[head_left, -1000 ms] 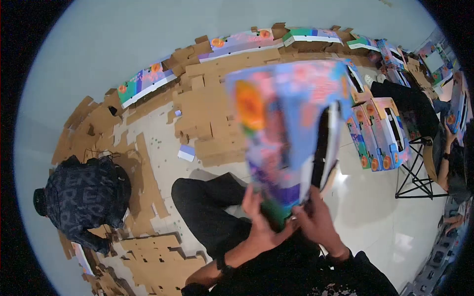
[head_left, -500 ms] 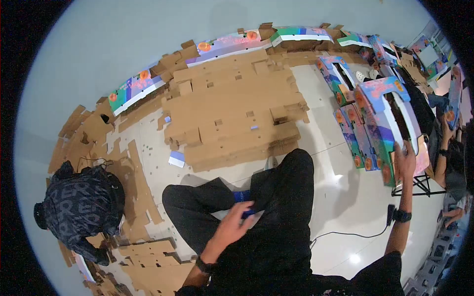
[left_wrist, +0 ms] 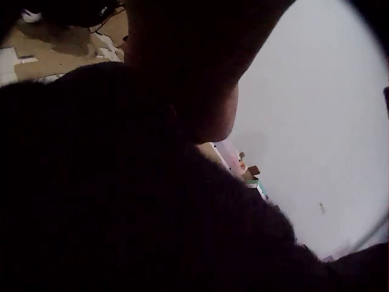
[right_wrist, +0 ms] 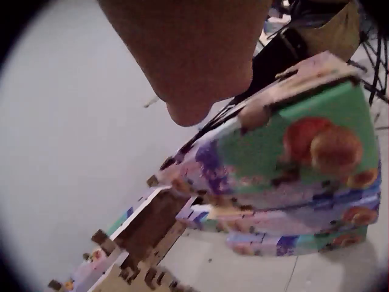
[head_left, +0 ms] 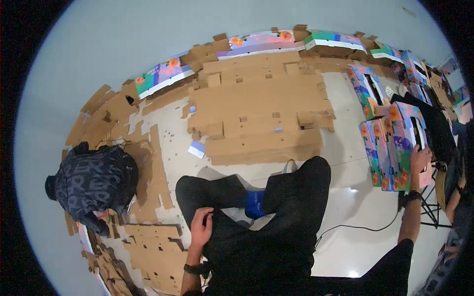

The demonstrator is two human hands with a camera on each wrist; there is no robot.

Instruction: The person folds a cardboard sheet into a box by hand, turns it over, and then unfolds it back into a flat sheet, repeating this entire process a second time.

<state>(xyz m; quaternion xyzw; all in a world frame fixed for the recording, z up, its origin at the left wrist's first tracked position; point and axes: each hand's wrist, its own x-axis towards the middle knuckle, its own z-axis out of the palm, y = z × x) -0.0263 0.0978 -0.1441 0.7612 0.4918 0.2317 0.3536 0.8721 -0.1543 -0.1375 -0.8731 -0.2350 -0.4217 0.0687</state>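
On the right in the head view, my right hand (head_left: 421,164) grips the open edge of a flower-printed cardboard box (head_left: 406,123). The box stands against a row of similar printed boxes (head_left: 376,148). Its green side with orange fruit pictures shows in the right wrist view, the thumb (right_wrist: 254,115) on its upper edge. My left hand (head_left: 201,227) rests on the thigh of my crossed leg, fingers loosely bent and holding nothing. In the left wrist view the hand is dark and its fingers are hidden.
A flattened brown cardboard sheet (head_left: 266,106) lies on the tiled floor ahead. Printed cartons (head_left: 165,76) line the wall. To the left a person (head_left: 96,182) bends over cardboard scraps. A folding stool (head_left: 432,207) stands at right, and a black cable (head_left: 360,227) crosses the floor.
The box has gone from in front of me, held in both hands, to the row on the right, carried by the right hand. The left hand has let go and dropped to the thigh.
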